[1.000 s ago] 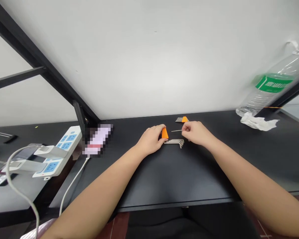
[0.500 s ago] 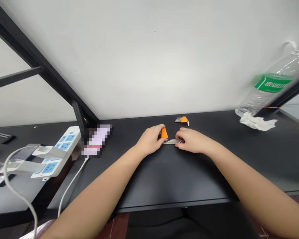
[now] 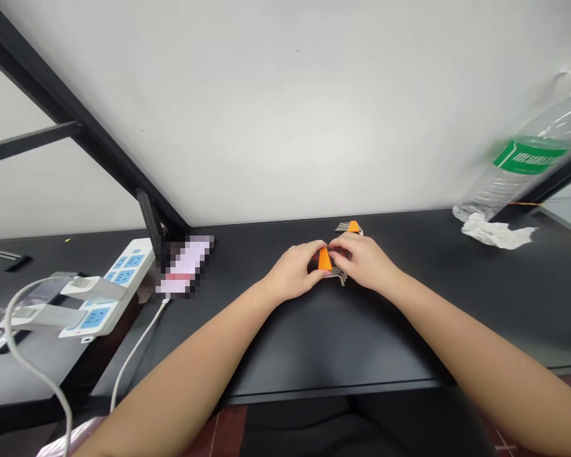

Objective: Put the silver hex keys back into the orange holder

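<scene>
My left hand [image 3: 297,270] pinches an orange hex key holder [image 3: 325,259] between thumb and fingertips, just above the black table. Close against the holder's right side, my right hand [image 3: 361,260] has its thumb and forefinger drawn together; whatever is between them is too small to make out. Several loose L-shaped hex keys [image 3: 341,277] lie below the holder, their bent ends to the right and partly covered by my hands. Behind my right hand lies a second orange holder [image 3: 354,226] with hex keys in it.
A large clear bottle [image 3: 518,162] with a green label leans at the right, beside a crumpled tissue [image 3: 497,232]. To the left are a pixelated phone [image 3: 188,263] on a white cable [image 3: 136,355], and a power strip [image 3: 124,279] with plugs. A wall stands behind.
My right hand has left the row of loose hex keys and come up to the orange holder. My left hand and the holder have shifted slightly right, and the bent key ends now show.
</scene>
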Action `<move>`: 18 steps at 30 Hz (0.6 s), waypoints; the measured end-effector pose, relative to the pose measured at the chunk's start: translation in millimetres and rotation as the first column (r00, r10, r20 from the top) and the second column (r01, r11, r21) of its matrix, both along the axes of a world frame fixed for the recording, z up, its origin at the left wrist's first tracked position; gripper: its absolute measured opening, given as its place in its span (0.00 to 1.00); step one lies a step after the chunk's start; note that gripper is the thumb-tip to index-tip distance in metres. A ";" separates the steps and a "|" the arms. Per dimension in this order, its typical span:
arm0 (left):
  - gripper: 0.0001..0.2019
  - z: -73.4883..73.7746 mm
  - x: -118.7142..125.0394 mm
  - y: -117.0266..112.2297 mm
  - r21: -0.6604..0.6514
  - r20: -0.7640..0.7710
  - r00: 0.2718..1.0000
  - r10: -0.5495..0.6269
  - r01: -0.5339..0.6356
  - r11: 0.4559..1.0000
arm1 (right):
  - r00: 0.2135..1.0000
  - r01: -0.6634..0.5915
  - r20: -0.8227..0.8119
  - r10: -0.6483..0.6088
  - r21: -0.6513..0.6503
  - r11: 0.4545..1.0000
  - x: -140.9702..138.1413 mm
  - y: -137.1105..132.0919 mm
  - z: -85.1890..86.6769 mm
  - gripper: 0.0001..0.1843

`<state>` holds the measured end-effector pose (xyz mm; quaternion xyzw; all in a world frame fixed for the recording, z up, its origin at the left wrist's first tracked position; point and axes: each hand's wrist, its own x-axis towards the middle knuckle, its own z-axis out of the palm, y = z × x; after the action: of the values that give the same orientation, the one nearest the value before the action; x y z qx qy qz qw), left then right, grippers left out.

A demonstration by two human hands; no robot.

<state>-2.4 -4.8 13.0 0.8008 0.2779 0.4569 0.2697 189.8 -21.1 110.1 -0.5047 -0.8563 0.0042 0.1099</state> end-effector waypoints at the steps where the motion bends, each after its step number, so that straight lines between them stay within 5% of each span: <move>1: 0.15 1.1 0.2 -1.1 0.005 0.002 1.000 -0.008 0.008 1.000 | 1.000 -0.014 -0.011 0.014 0.016 1.000 -1.7 -0.1 -1.4 0.09; 5: 0.17 -2.5 0.5 0.9 0.051 -0.065 0.997 0.052 -0.049 0.998 | 0.999 0.030 -0.034 -0.030 0.024 0.999 -6.5 -1.1 -2.4 0.09; 9: 0.23 -12.3 -0.5 9.0 0.092 -0.165 0.972 0.166 -0.153 0.984 | 0.963 0.258 -0.042 -0.266 -0.137 0.956 -1.2 2.6 8.6 0.05; 14: 0.24 -17.2 -2.2 15.5 0.056 -0.230 0.951 0.208 -0.201 0.978 | 0.905 0.426 0.158 -0.396 -0.357 0.831 16.5 13.7 26.3 0.07; 18: 0.26 -17.0 -2.4 16.3 -0.007 -0.204 0.945 0.256 -0.263 0.965 | 0.861 0.486 0.359 -0.360 -0.376 0.789 25.3 18.2 33.2 0.07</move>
<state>-4.8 11.5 -4.0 0.7947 0.4144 0.4001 0.1915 215.1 -2.9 143.2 -0.6920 -0.7013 0.1110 -0.1300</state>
